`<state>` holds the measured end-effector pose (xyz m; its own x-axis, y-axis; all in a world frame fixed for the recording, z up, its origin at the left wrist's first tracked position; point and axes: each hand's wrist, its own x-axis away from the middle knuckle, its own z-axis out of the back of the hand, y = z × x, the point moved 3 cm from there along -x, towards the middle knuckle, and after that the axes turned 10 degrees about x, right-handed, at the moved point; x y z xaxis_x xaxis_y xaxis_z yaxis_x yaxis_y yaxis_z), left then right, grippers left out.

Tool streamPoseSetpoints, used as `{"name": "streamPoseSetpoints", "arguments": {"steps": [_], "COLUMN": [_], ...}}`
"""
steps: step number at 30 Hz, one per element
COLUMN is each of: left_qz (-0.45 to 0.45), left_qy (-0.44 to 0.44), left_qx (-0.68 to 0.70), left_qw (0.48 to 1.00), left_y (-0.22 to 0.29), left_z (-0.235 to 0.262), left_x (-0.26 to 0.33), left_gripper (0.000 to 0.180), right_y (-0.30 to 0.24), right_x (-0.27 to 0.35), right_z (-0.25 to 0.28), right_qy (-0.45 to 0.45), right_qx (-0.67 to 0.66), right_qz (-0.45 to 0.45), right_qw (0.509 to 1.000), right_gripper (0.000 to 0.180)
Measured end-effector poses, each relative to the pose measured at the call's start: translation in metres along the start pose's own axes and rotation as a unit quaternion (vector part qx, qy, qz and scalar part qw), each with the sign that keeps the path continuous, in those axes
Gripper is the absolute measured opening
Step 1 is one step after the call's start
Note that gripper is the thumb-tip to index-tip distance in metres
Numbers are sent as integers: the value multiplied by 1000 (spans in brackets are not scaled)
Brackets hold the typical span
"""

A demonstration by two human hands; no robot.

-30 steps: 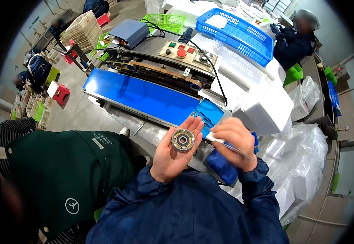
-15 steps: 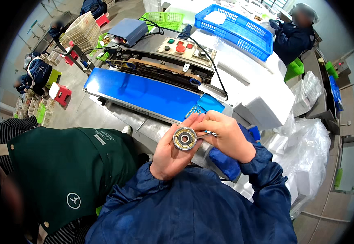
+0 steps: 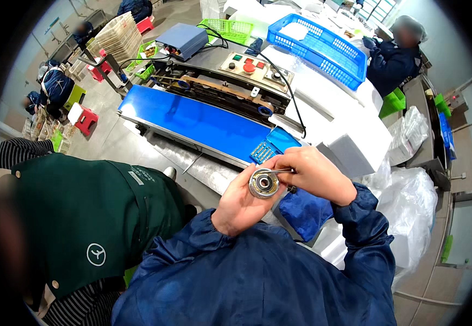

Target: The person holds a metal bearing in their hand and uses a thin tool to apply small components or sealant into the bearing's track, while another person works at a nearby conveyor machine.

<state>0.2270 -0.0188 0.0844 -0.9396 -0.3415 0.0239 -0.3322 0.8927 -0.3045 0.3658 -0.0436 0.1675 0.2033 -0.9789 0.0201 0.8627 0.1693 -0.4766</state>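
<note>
My left hand (image 3: 237, 205) holds a round metal ball bearing (image 3: 263, 183), its ringed face with a dark centre turned up toward me. Thin metal tweezers (image 3: 277, 171) are pinched in my right hand (image 3: 318, 173), and their tip lies at the bearing's upper edge. Just beyond my fingers an open blue bit case (image 3: 264, 152) with rows of small bits rests at the near right end of the blue conveyor belt (image 3: 192, 119). A dark blue cloth bundle (image 3: 304, 212) lies below my right wrist.
Behind the belt stands a machine with a control panel (image 3: 249, 68). A blue crate (image 3: 317, 49) and white foam boxes (image 3: 355, 141) fill the right. A person in a green apron (image 3: 94, 201) is close at my left; another person (image 3: 393, 60) works far right. Clear plastic bags (image 3: 404, 217) hang nearby.
Both hands have shifted slightly right in the picture with the bearing and tweezers. The tweezers now cross the bearing's upper edge instead of its right side. The whole view has shifted a little.
</note>
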Motion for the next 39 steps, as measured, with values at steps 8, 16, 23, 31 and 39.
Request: {"name": "streamPoseSetpoints", "arguments": {"steps": [8,16,23,31,39], "left_qz": [7,-9,-36,-102,-225], "left_qy": [13,54,44,-46,-45], "left_qx": [-12,-53,-14,-38,-98], "left_qw": [1000,997,998,993,968], "left_y": [-5,-7,-13,-8,-3], "left_z": [-1,-15,-22,-35,-42], "left_x": [-5,-8,-7,-8,-11], "left_gripper": [48,51,51,50,49], "right_y": [5,0,-5,-34,-75], "right_x": [-1,19,32,50,35], "right_z": [2,6,0,-37,-59], "right_qy": [-28,82,215,417,499], "right_qx": [29,97,-69,-175,-66], "right_qz": [-47,-27,-91,-141,-103], "right_qw": [998,992,970,881,858], "right_gripper": [16,12,10,9,11]}}
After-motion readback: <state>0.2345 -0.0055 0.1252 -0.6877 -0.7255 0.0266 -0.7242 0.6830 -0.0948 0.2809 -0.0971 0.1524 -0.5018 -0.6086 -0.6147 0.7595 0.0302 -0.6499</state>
